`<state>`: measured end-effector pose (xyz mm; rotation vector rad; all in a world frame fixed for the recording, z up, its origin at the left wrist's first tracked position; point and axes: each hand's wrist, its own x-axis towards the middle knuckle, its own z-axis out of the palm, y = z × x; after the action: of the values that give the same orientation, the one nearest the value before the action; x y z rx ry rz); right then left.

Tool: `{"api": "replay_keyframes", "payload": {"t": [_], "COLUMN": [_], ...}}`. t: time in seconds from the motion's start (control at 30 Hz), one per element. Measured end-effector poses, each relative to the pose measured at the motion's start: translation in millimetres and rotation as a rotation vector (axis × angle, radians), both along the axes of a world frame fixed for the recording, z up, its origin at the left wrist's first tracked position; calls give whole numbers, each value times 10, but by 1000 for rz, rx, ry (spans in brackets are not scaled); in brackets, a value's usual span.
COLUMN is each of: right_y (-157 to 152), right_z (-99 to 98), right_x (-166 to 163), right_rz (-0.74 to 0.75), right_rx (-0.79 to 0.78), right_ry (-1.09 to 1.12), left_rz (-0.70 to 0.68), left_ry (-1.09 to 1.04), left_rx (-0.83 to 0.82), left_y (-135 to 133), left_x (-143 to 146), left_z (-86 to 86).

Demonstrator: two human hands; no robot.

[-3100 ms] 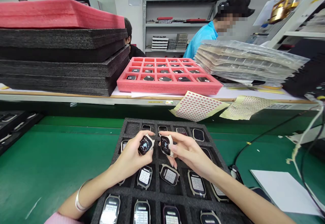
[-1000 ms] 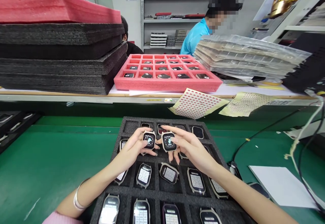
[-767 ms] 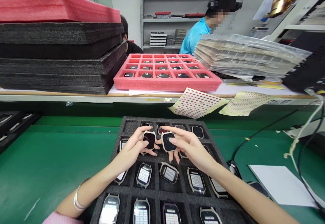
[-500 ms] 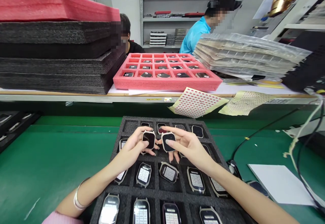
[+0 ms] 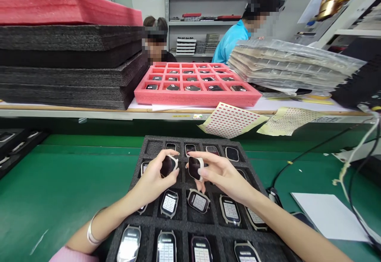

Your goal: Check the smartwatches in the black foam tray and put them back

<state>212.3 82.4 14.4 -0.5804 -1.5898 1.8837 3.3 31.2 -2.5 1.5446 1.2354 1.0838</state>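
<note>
My left hand (image 5: 156, 174) is closed around a smartwatch body (image 5: 168, 165) with a dark screen and pale case, tilted to the right. In my right hand (image 5: 222, 171) a second smartwatch body (image 5: 194, 168) is gripped by its edges, its dark screen turned leftward. Both are strapless and held apart, just above a black foam tray (image 5: 183, 223). Several more watch bodies lie in the tray's compartments. Those in the nearer rows, such as a silver one (image 5: 169, 203), show lit white screens; the far row's screens are dark. My arms cover part of the tray.
A pink foam tray (image 5: 198, 98) of watches stands on the shelf ahead. Left of it rises a stack of black foam (image 5: 59, 75); to the right are clear plastic trays (image 5: 285, 64). Sticker sheets (image 5: 233, 120) hang over the edge. A cable (image 5: 309, 151) crosses the right side. Two people are beyond.
Both hands have turned the watches: the left one now leans away with its side showing, and the right one faces left. A person behind the foam stack has raised and turned their head.
</note>
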Motion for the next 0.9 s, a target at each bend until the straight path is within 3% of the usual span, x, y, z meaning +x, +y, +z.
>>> {"api": "replay_keyframes", "payload": {"t": [0.63, 0.9], "right_y": [15, -10], "right_z": [-24, -22], "right_x": [30, 49], "right_rz": [51, 73], "right_rx": [-31, -59], "right_ry": [4, 18], "left_rz": [-30, 14], "left_ry": [72, 97], "left_rx": [87, 28], "left_y": [-33, -80], "left_x": [21, 37], "left_z": [65, 49]}}
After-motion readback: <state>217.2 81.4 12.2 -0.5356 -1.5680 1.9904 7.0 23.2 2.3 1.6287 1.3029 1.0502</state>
